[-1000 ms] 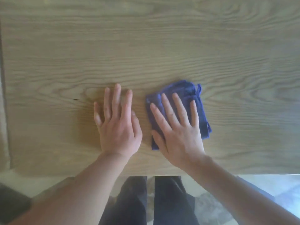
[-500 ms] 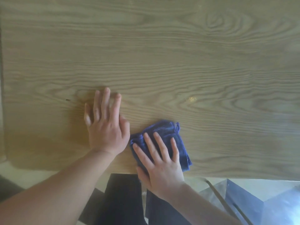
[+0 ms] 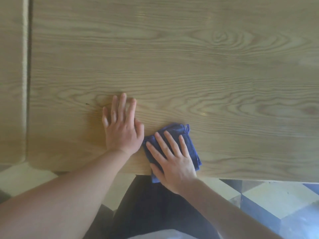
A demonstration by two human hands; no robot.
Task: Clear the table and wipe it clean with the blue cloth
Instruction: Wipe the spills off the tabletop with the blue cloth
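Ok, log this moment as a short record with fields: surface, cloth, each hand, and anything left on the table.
surface: wooden table, light grain, near edge at the person's body
cloth: folded blue cloth, at the near edge, one corner hanging just over it
right hand: right hand flat on the cloth, fingers spread
left hand: left hand flat on bare wood, beside the cloth
items left on table: none visible apart from the cloth
floor: patterned tiles below the edge

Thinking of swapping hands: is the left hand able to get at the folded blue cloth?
Probably yes: the left hand lies flat beside the folded blue cloth, though the right hand covers most of it.
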